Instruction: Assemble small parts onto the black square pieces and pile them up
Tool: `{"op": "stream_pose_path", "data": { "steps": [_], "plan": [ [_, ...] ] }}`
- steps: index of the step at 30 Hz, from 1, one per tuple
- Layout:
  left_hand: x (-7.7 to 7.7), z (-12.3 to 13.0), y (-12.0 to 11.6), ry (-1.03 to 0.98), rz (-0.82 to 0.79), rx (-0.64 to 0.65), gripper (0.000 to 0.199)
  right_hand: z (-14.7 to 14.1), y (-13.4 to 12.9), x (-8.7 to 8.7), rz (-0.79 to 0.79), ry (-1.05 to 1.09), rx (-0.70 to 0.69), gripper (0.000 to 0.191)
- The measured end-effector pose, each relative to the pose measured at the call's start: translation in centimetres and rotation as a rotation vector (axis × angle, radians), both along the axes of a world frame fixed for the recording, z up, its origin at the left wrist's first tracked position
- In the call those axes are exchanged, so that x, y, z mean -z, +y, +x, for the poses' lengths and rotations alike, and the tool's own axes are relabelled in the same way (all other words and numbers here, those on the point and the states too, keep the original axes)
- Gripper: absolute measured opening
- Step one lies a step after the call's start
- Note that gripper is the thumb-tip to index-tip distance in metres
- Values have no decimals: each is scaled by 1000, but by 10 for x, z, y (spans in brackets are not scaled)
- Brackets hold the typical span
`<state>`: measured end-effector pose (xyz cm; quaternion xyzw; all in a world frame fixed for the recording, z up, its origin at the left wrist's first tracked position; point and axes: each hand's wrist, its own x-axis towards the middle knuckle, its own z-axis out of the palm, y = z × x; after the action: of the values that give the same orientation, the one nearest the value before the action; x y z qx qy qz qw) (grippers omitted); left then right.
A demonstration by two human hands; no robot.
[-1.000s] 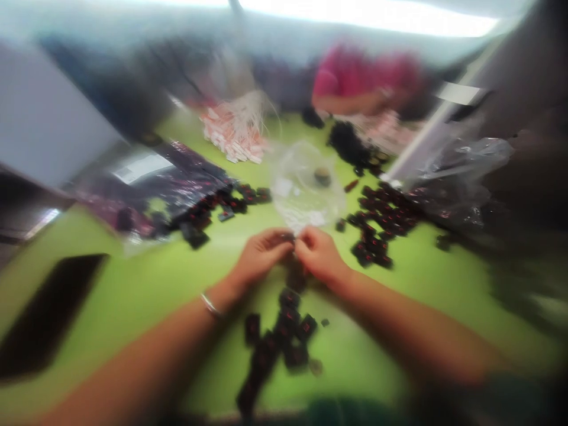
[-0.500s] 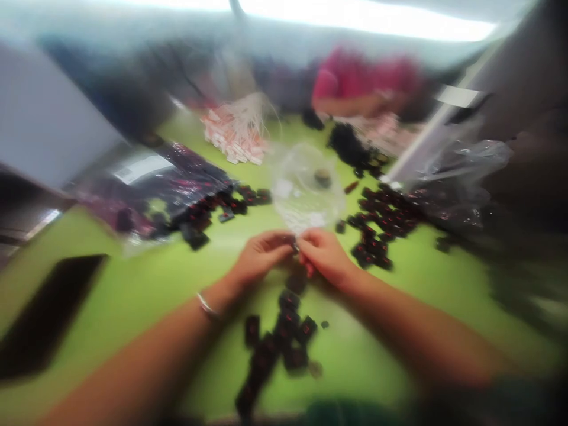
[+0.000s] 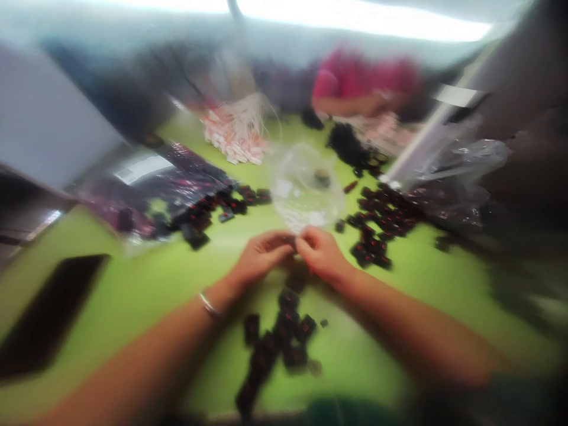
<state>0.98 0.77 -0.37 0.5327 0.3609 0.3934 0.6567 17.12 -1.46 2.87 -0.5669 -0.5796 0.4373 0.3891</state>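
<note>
My left hand (image 3: 261, 254) and my right hand (image 3: 323, 251) meet fingertip to fingertip over the green table (image 3: 168, 296). Both are closed in a pinch around something small and dark, mostly hidden by the fingers. Just beyond them lies a clear plastic bag (image 3: 306, 189) with small pale pieces inside and a round object on it. Below my hands, several black pieces with red marks (image 3: 288, 322) form a loose pile. More such black pieces lie at the right (image 3: 386, 213) and at the left (image 3: 208, 213).
A dark filled plastic bag with a white label (image 3: 146, 171) lies left. Pink-and-white parts with wires (image 3: 235, 130) are at the back. A black flat object (image 3: 48, 313) sits far left. Across the table is a person in pink (image 3: 364, 83); clear plastic (image 3: 461, 171) lies right.
My right hand has shifted slightly, and its lower fingers are now tucked in. My left hand stays almost where it was.
</note>
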Motion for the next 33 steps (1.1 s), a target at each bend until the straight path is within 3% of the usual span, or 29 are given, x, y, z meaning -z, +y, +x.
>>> {"op": "stream_pose_path", "data": {
  "steps": [4,8,18,23,26,29,33],
  "plan": [
    [3,0,4,-86,-102,-9,34,1,-2,-3,-138,217,-64,25],
    [5,0,4,-122,-129,-12,36,1,-1,0,-171,285,-58,18],
    [2,-3,1,73,76,0,35,5,0,-4,-134,49,-86,10],
    [0,-1,-4,176,238,-36,33,3,2,0,37,-128,-18,15],
    [1,-1,-5,200,298,-57,32,2,1,1,15,-100,-27,15],
    [2,-1,-2,113,164,-77,36,2,0,0,-108,86,-69,11],
    [5,-1,4,-47,-19,-29,38,2,1,1,-183,323,-98,19]
  ]
}}
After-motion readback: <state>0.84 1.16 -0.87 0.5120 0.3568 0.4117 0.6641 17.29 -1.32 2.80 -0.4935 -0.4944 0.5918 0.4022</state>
